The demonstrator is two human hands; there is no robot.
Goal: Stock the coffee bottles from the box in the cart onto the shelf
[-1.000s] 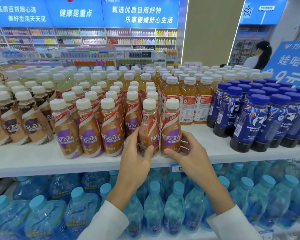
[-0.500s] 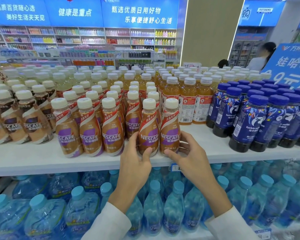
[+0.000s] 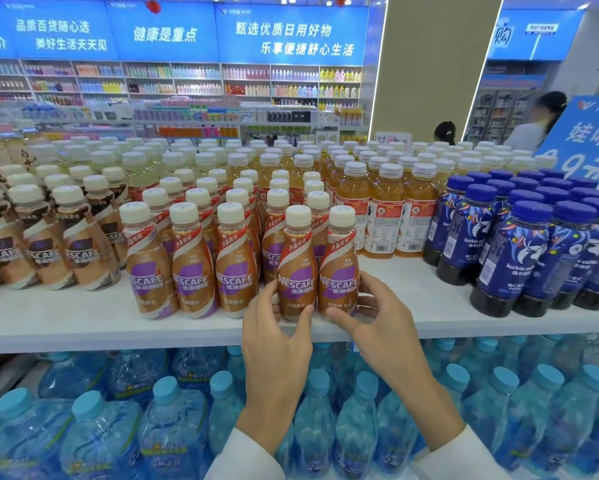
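Curling round two lower bodies at the front edge of the shelf [image 3: 83, 320], the left hand [image 3: 277, 337] holds the left Nescafé bottle [image 3: 296, 268] and the right hand [image 3: 382, 327] the right Nescafé bottle [image 3: 337, 268], both likely stiff, slick-sleeved and fairly heavy, safest gripped there.
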